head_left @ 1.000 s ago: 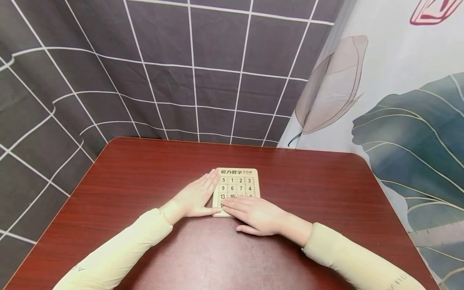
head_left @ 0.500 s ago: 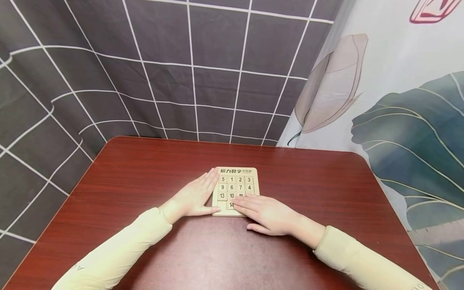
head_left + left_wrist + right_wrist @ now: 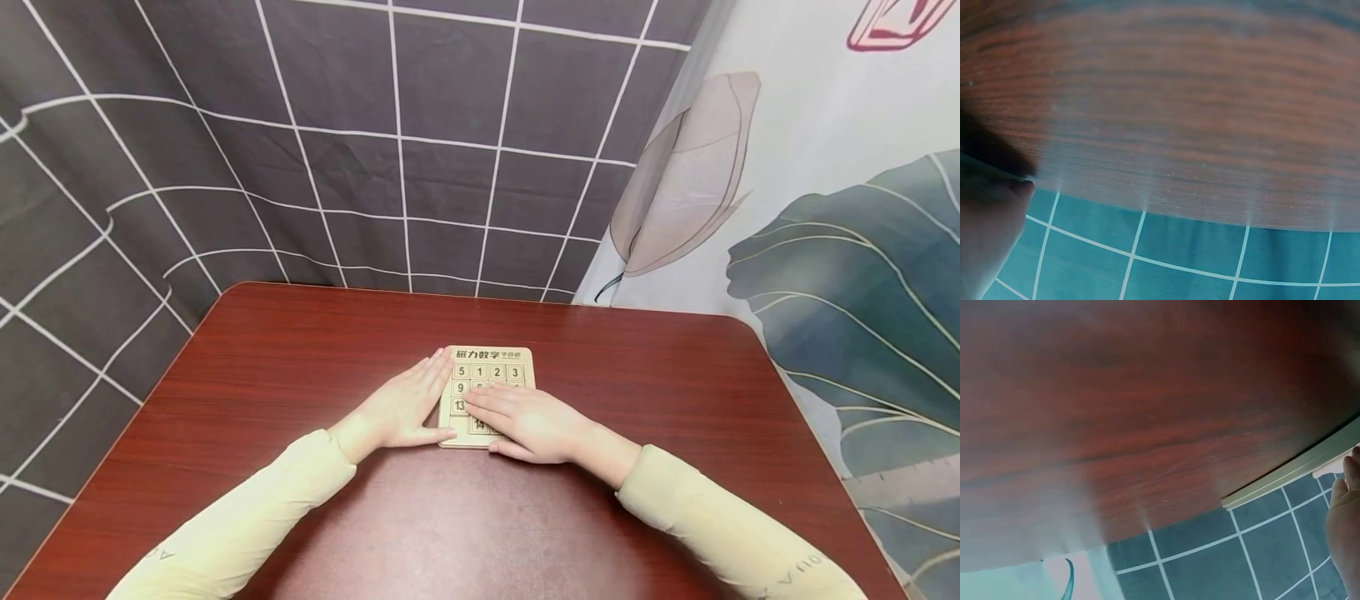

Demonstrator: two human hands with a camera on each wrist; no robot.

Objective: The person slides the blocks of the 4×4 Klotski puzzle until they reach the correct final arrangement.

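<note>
A pale wooden number sliding puzzle [image 3: 491, 353] lies flat on the table, its square tiles set in rows under dark printed characters. Along its left edge rests my left hand [image 3: 401, 408], fingers straight, the thumb reaching over the lower left corner. My right hand [image 3: 534, 423] lies over the puzzle's lower right part with straight fingers touching the tiles. It hides several tiles; 5, 1, 2, 3, 9, 13 and 14 show. At the bottom left corner of the grid is a bare slot. The right wrist view shows the puzzle's side edge [image 3: 1285, 470] beside the right fingers.
The reddish-brown wooden table [image 3: 315, 333] reaches back to a dark curtain [image 3: 450, 183] with white grid lines. At the right hangs a pale curtain [image 3: 810, 133] printed with leaves.
The 14 tile slid right out of the corner slot as my right hand moved right. Then that hand shifted left and up over the middle rows. My left hand stayed put.
</note>
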